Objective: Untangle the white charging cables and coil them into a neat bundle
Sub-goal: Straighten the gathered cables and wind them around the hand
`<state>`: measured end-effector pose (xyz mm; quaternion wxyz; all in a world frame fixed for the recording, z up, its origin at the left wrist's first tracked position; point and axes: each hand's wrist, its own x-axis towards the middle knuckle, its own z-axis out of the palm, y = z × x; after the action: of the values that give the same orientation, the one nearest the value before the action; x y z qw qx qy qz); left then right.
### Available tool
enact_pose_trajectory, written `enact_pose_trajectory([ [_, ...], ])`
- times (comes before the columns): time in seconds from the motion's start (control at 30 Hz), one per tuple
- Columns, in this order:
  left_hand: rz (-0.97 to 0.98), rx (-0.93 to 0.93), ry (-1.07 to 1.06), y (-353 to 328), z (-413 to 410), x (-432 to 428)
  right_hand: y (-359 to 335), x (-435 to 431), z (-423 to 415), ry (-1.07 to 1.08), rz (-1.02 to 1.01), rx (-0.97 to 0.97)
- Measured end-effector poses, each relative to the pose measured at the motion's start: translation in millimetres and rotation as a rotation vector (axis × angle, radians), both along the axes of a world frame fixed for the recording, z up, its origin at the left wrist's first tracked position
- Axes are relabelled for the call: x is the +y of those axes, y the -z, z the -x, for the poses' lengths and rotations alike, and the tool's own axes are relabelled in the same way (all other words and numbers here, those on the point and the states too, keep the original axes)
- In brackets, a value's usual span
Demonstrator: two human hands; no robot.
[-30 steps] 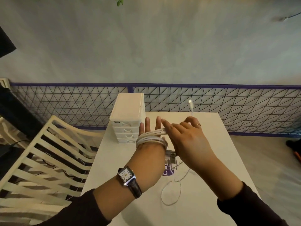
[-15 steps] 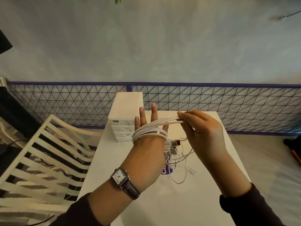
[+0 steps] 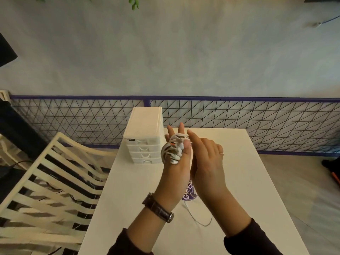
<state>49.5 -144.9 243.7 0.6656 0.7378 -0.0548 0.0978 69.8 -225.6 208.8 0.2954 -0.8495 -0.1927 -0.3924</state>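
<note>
My left hand (image 3: 177, 162) is raised over the white table (image 3: 257, 181) with its fingers straight up. The white charging cables (image 3: 170, 147) are wound in a coil round those fingers, and my thumb pinches several plug ends against the coil. My right hand (image 3: 207, 159) is close against the left on its right side, index finger stretched up to the top of the coil. Its thumb and palm side are hidden, so I cannot see whether it holds a strand. A loose cable tail (image 3: 200, 222) hangs from below the hands and loops on the table.
A white mini drawer unit (image 3: 144, 137) stands at the table's far left corner, just left of my hands. A purple round label (image 3: 189, 195) lies under my wrists. A white slatted chair (image 3: 46, 181) is to the left, and a wire mesh fence (image 3: 257, 124) runs behind the table.
My right hand has swung in from the right, where it pinched a stretched strand, to lie against the left. The dangling plugs are now under my left thumb, and less loose cable lies on the table.
</note>
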Motion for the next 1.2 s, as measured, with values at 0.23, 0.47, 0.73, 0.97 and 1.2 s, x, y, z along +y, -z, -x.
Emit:
enact_pose_trajectory([
  [0.23,0.948,0.313,0.170,-7,2,12,5,1,6,-0.154,0.078,-0.087],
  [0.47,1.110,0.356,0.354,-17,-5,35,10,-14,17,-0.270,-0.055,0.010],
  [0.73,1.174,0.352,0.351,-15,-4,34,12,-15,27,-0.269,0.002,-0.025],
  [0.97,1.313,0.401,0.326,-7,-9,42,4,-23,36,-0.467,-0.770,0.690],
  [1.2,1.287,0.380,0.518,-8,-5,45,14,-44,31,-0.736,-0.744,1.059],
])
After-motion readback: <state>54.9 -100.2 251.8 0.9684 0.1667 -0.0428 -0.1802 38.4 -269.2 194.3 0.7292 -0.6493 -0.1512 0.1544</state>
